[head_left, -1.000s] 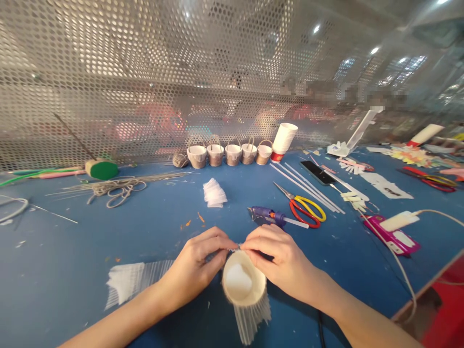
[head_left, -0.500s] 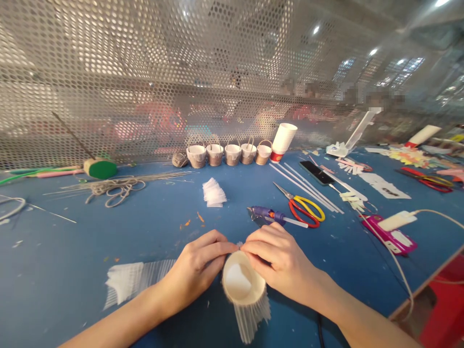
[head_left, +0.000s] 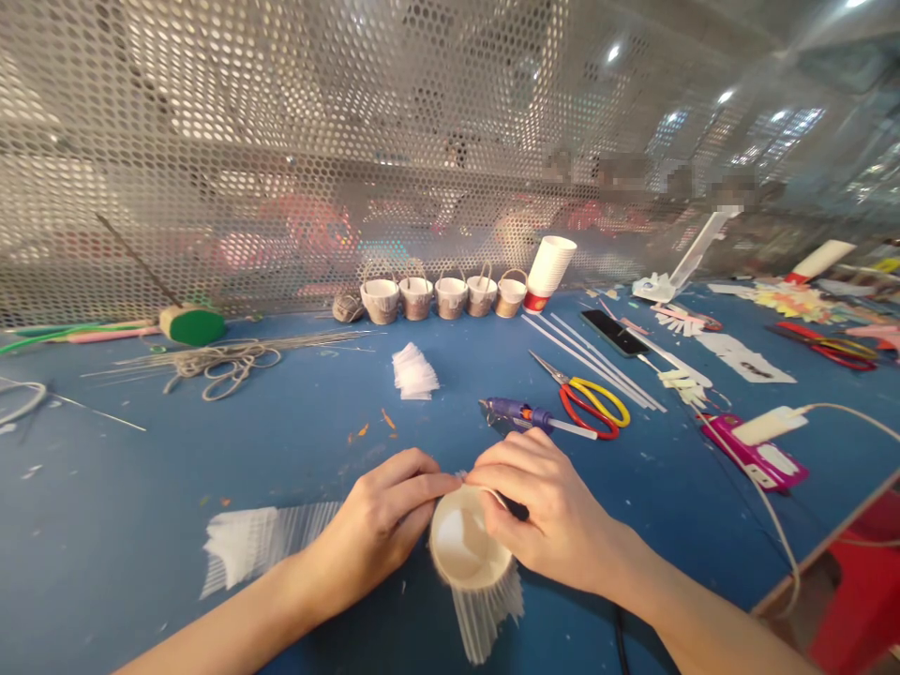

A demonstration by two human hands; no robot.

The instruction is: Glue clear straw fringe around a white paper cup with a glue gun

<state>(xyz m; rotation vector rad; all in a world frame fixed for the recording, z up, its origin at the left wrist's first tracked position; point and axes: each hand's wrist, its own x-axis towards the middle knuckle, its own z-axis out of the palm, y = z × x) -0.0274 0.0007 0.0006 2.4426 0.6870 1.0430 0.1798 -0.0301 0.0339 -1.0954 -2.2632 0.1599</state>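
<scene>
A cream paper cup [head_left: 472, 553] stands in front of me, its mouth toward me. Pleated translucent white trim [head_left: 485, 623] fans out from its near side. At the far rim, my left hand [head_left: 394, 502] is closed, with thumb and forefinger pinching the edge of the trim. Close beside it, my right hand [head_left: 531, 502] is closed too, its fingers over the rim and its thumb by the cup's inner wall. The fingertips nearly meet. Just past my hands lies a purple glue gun [head_left: 520, 412] with a glue stick in its back.
Pleated white strips [head_left: 274, 544] lie left of my forearm, a smaller pleated piece [head_left: 414, 371] farther back. Red-and-yellow scissors [head_left: 591, 403], a phone [head_left: 613, 333] and a pink power strip [head_left: 756, 455] are on the right. Several small baskets [head_left: 450, 298] and stacked cups [head_left: 552, 272] line the mesh.
My right hand's thumb and fingers have shifted slightly at the rim, and a dark gap now shows beneath them. My left hand stays almost where it was.
</scene>
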